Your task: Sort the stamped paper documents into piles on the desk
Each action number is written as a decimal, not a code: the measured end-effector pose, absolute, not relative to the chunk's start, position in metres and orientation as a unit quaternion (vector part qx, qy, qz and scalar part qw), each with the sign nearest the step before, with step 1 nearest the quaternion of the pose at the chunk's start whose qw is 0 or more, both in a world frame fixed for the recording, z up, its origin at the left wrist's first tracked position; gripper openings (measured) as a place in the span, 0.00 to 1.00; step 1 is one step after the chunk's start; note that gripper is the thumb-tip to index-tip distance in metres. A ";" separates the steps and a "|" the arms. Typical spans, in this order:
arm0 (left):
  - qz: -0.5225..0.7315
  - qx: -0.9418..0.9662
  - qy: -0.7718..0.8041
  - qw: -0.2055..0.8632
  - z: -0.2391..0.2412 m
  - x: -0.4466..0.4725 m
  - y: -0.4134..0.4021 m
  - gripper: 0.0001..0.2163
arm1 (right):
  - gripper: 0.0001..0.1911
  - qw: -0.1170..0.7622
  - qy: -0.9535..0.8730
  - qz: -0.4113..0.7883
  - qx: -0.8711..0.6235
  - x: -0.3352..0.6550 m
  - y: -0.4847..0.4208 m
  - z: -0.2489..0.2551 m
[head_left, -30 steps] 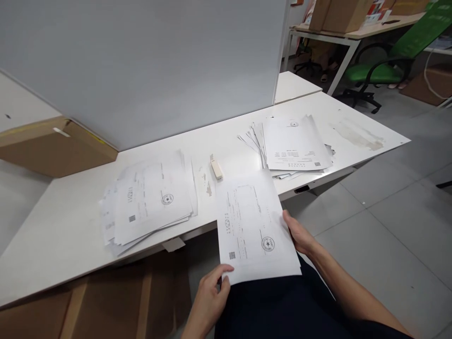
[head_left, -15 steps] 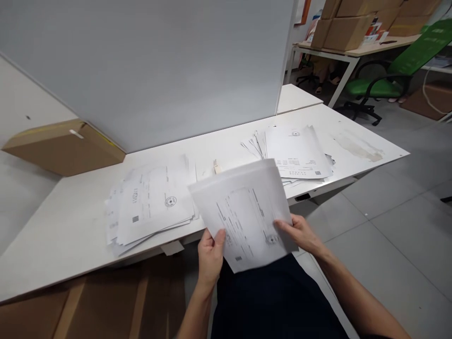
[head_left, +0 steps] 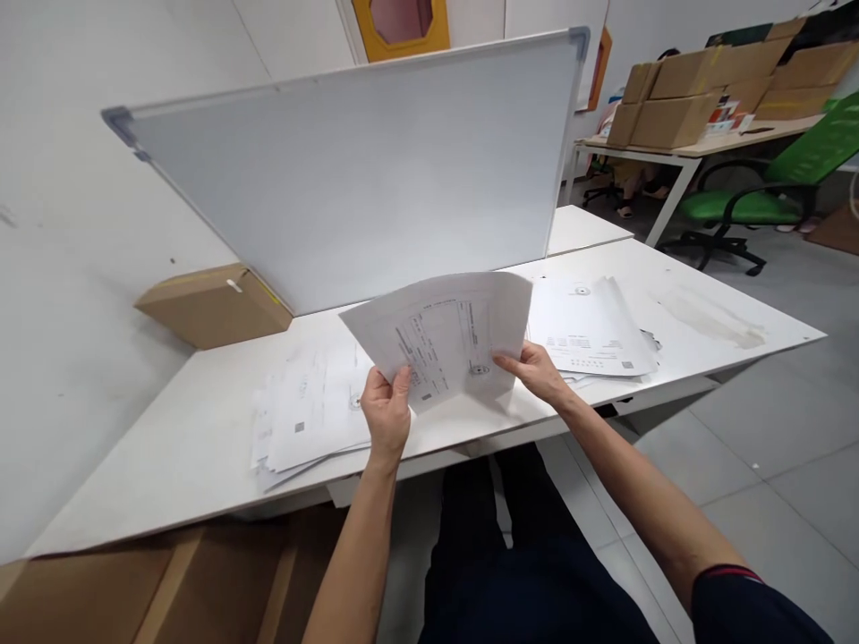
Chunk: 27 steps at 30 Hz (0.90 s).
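gripping sheets [head_left: 446,335] with left hand [head_left: 386,413] and right hand [head_left: 533,368], both closed on lower corners | held raised over desk [head_left: 704,304], between hands | stacked beyond hands: left pile [head_left: 301,416], right pile [head_left: 591,326] | not yet laid on either

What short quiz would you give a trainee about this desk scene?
1. True or false: the left hand and the right hand both grip the printed sheet.
2. What stands at the back of the table? A) whiteboard B) monitor C) window
3. Fill in: the cardboard box lies at the whiteboard's ___ end.
Key: 1 true; 2 A; 3 left.
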<state>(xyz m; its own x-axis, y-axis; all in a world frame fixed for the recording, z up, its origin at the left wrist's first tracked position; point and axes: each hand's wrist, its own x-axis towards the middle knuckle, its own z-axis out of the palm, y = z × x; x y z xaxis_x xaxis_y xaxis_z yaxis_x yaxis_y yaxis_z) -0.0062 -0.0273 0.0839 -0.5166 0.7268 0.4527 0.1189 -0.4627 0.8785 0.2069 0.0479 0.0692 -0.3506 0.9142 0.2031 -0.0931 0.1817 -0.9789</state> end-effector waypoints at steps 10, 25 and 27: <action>0.732 0.443 0.479 0.196 0.080 -0.003 -0.027 0.12 | 0.15 0.429 -0.650 0.514 -0.358 0.213 0.046 0.066; 0.615 0.492 0.602 0.128 0.089 -0.055 -0.045 0.34 | 0.10 0.099 -0.909 -0.013 -0.405 0.235 0.024 0.214; 0.575 0.513 0.609 0.188 0.080 -0.051 -0.046 0.26 | 0.09 0.020 -0.914 -0.046 -0.402 0.222 0.022 0.220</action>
<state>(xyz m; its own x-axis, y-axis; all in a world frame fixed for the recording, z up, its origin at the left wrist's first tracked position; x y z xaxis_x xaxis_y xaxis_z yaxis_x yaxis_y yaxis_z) -0.0509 -0.0465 0.0795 -0.4030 0.8410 0.3611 0.4077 -0.1883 0.8935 0.2221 0.0223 0.2202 -0.6762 0.7331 0.0729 0.7367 0.6728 0.0677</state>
